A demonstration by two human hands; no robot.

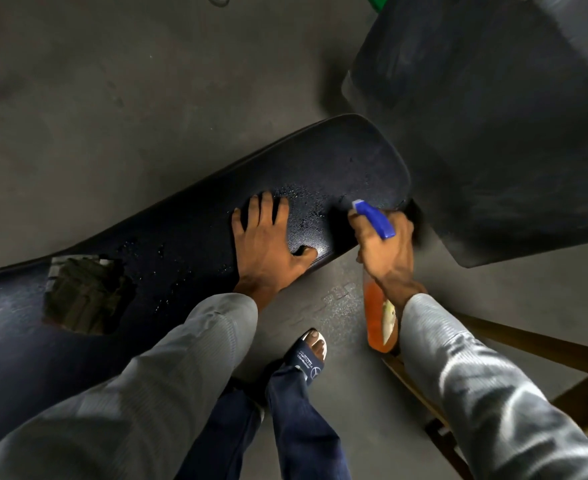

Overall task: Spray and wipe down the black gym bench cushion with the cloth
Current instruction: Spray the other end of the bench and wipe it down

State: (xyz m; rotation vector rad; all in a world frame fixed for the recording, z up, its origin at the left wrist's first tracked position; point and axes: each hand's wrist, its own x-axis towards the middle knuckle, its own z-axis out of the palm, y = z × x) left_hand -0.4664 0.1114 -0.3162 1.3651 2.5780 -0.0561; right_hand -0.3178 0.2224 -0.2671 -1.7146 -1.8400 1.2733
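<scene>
- Black bench cushion (188,237) runs diagonally from near left to far right, beaded with droplets.
- Left hand (268,237) lies flat on it, fingers spread, holding nothing.
- Right hand (384,244) grips a spray bottle (380,306) of orange liquid just beside the cushion's right end, blue nozzle aimed at it.

Colours as I see them: bench cushion (188,237) black with a slight navy sheen, speckled with pale droplets near its upper end. Torn patch (84,296) in it shows olive-brown. Spray bottle (379,313): blue trigger head with a white nozzle tip, orange liquid, pale cream label. Sleeves (168,368) light grey with a fine rib pattern. Trousers (303,427) dark blue. Sandal (308,362) navy with white lettering and a star logo, white sole edge. Floor (112,98) dull grey. Second pad (493,116) black.
</scene>
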